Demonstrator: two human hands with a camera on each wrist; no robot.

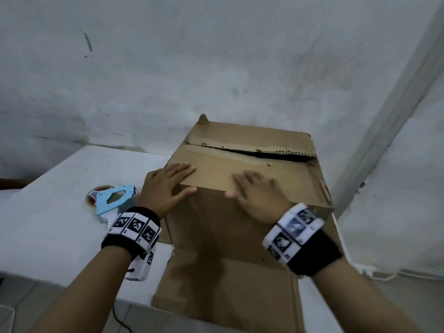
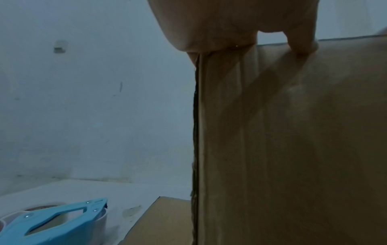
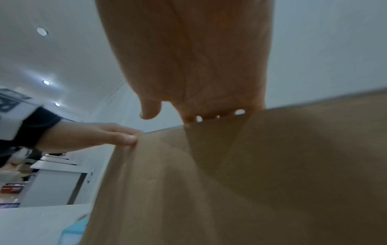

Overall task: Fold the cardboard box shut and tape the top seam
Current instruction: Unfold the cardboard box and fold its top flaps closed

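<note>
- Left hand [image 1: 165,188] and right hand [image 1: 258,197]: apart, fingers flat, pressing the box [image 1: 240,212] near flap
- Top seam gaping
- Tape gun [image 1: 113,198] on worktop [image 1: 48,224], left of box

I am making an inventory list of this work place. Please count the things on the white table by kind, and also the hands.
Cardboard box: 1
Blue tape dispenser: 1
Hands, left hand and right hand, both flat on the near top flap: 2
Total: 4
</note>
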